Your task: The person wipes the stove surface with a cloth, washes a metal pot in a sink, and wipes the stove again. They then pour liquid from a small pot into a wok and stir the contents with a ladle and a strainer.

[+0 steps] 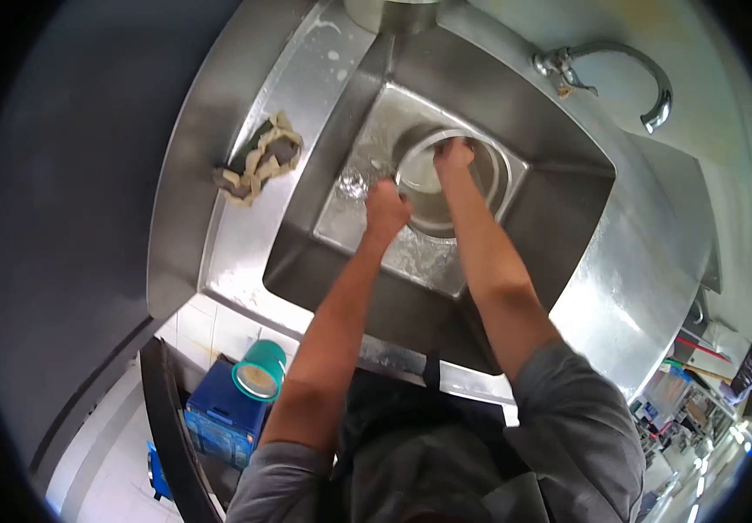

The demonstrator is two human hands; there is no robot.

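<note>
A round, shiny metal pot (433, 228) lies in the steel sink basin (559, 213), with cloudy liquid or a pale surface inside. My left hand (386, 209) is closed on the pot's left rim. Over the pot's opening, near its far rim, my right hand (454, 155) has its fingers curled. Whatever those fingers hold, if anything, is hidden. Water wets the basin floor around the pot, and a shiny drain (352, 183) shows left of my left hand.
A curved chrome faucet (655, 83) rises at the back right. A crumpled beige and dark cloth (263, 161) lies on the left ledge. Below left are a teal bucket (263, 357) and a blue box (222, 405). A metal container (406, 16) stands at the back edge.
</note>
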